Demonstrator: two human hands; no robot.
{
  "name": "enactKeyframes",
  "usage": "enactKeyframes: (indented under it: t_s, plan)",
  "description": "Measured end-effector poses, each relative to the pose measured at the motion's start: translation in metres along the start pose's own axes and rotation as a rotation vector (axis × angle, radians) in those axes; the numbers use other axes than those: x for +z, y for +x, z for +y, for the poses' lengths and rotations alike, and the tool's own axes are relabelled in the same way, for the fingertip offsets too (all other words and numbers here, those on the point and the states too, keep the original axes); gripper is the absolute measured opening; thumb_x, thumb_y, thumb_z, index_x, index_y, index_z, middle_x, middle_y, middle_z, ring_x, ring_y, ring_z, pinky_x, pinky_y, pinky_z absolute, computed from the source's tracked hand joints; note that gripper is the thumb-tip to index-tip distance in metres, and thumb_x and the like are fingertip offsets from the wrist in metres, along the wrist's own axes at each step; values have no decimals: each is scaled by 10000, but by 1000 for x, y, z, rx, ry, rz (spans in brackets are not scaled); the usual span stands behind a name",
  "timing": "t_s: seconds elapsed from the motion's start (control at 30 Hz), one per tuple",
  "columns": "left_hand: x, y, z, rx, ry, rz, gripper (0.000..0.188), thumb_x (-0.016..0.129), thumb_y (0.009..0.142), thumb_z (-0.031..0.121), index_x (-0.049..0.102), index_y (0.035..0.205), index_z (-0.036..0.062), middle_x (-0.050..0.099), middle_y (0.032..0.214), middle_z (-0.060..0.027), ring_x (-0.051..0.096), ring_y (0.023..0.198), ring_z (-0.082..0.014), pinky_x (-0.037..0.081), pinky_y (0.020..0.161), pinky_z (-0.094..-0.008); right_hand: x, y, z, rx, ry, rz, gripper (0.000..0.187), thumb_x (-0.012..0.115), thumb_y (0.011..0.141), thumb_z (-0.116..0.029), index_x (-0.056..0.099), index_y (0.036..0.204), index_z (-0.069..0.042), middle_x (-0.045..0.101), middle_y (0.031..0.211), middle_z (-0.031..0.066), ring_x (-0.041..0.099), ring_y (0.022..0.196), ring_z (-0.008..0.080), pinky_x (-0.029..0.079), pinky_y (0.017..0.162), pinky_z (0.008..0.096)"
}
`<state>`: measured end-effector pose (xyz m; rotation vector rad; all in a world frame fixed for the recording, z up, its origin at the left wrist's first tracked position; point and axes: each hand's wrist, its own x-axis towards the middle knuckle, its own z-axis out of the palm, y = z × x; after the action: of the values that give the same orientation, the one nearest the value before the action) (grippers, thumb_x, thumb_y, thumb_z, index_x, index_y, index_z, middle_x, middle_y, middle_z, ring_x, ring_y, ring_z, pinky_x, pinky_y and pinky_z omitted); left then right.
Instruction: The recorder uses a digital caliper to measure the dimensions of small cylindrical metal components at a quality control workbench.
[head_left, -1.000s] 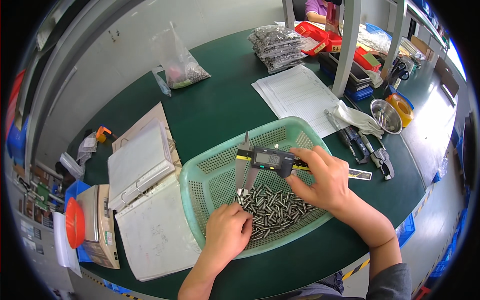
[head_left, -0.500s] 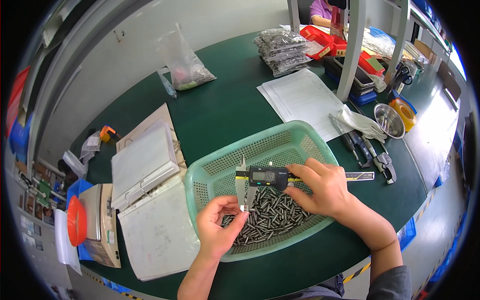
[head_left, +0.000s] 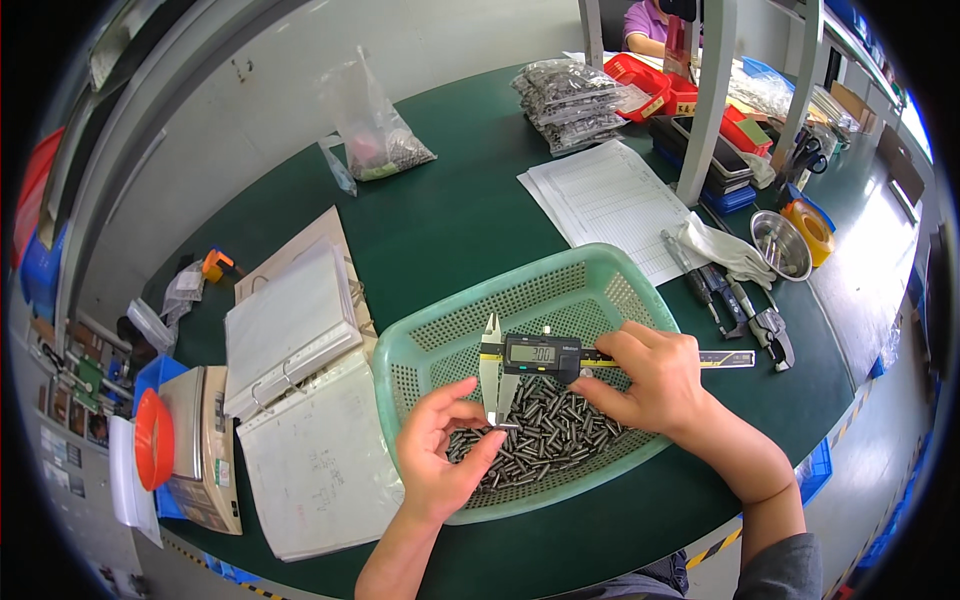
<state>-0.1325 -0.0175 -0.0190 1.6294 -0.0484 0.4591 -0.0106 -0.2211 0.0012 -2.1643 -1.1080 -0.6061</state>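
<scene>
My right hand (head_left: 655,385) grips a digital caliper (head_left: 543,354) by its slide, thumb underneath, holding it level above a green plastic basket (head_left: 430,328). The caliper's jaws point down at the left and are nearly closed. At their lower tips sits one small metal pin (head_left: 507,427), apparently between them. My left hand (head_left: 440,445) is beside the tips, thumb and fingers parted around the pin; whether a fingertip touches it is unclear. Many loose metal pins (head_left: 550,435) cover the bottom of the basket.
Left of the basket lie an open ring binder (head_left: 290,330) and a scale (head_left: 195,440) with an orange dish. Behind are printed sheets (head_left: 600,200), bagged parts (head_left: 570,95) and a clear bag (head_left: 375,130). Tools, a glove (head_left: 725,248) and a metal bowl (head_left: 780,245) lie right. Someone sits opposite.
The fingers of my left hand have parted from the pin at the jaw tips, the index finger lifting. The jaws have come closer together, and the caliper's display reading has changed.
</scene>
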Motion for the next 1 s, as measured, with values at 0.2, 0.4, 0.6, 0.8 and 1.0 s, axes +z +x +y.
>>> enactKeyframes:
  t_s: [0.2,0.4,0.6,0.8,1.0]
  plan:
    - [9,0,6,-79,882,-218,325,734,645,104,629,938,14,573,798,-72,574,783,-227,460,708,-344,2,-1,4,-13,-56,85,348,771,655,-359,587,744,-77,535,602,36,539,442,221,412,403,317]
    - [8,-4,4,23,1069,-309,215,746,623,172,695,793,51,561,711,-75,557,706,-273,442,630,-390,4,-2,4,6,-81,75,339,768,660,-332,585,787,-76,539,632,39,541,454,221,413,407,313]
    - [8,-4,2,-10,1079,-318,144,705,650,115,699,782,57,585,682,-77,560,679,-277,450,619,-381,6,1,4,63,-94,83,352,756,673,-283,599,899,-63,539,675,41,555,492,220,420,420,316]
    - [10,3,7,-133,655,-109,103,676,713,31,693,814,38,599,736,-84,588,718,-207,476,644,-306,-2,3,2,-5,-67,95,363,751,683,-281,611,941,-68,524,666,28,550,485,206,423,428,304]
    - [-3,3,-4,-99,44,-17,173,672,767,-26,655,939,-40,601,855,-66,570,781,-123,464,719,-237,-2,2,1,-65,-28,52,348,745,689,-258,606,941,-63,512,674,33,544,494,204,414,426,308]
